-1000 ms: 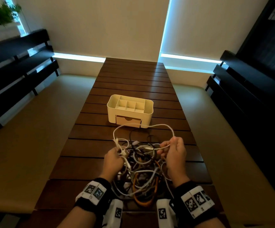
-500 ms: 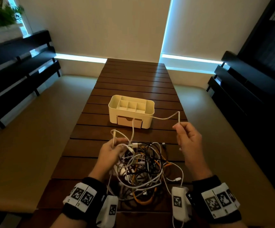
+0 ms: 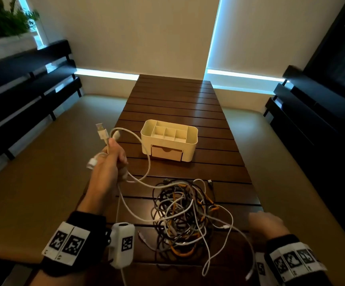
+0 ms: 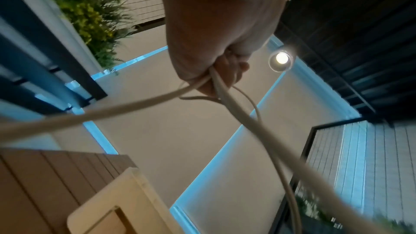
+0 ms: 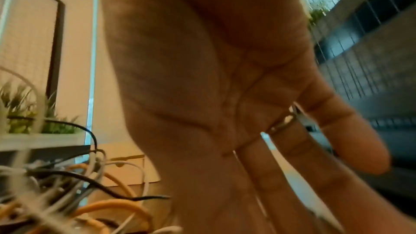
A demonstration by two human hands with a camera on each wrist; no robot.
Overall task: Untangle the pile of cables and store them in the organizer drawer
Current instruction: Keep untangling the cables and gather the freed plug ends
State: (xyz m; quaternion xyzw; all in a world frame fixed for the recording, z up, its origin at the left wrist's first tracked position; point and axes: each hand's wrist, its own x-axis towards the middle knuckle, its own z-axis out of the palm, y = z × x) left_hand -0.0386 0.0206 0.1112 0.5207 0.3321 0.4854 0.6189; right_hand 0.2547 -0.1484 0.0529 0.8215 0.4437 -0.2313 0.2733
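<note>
My left hand is raised left of the table and grips a white cable; its USB plug sticks up above my fist. The left wrist view shows the fist closed round the white cable. The cable loops past the organizer and trails down into the tangled pile of cables, white, black, grey and orange, on the near table. My right hand hovers at the pile's right edge, blurred, palm flat with straight fingers, holding nothing. The white organizer stands mid-table, its wooden drawer closed.
The dark slatted wooden table runs away from me, with cushioned benches along both sides and dark slatted backrests. A planter with greenery sits at the far left. Pile cables lie left of my right palm.
My left hand rose up and leftward, drawing the white cable out of the pile with its USB plug now free. My right hand let go of the cable and dropped to the pile's right.
</note>
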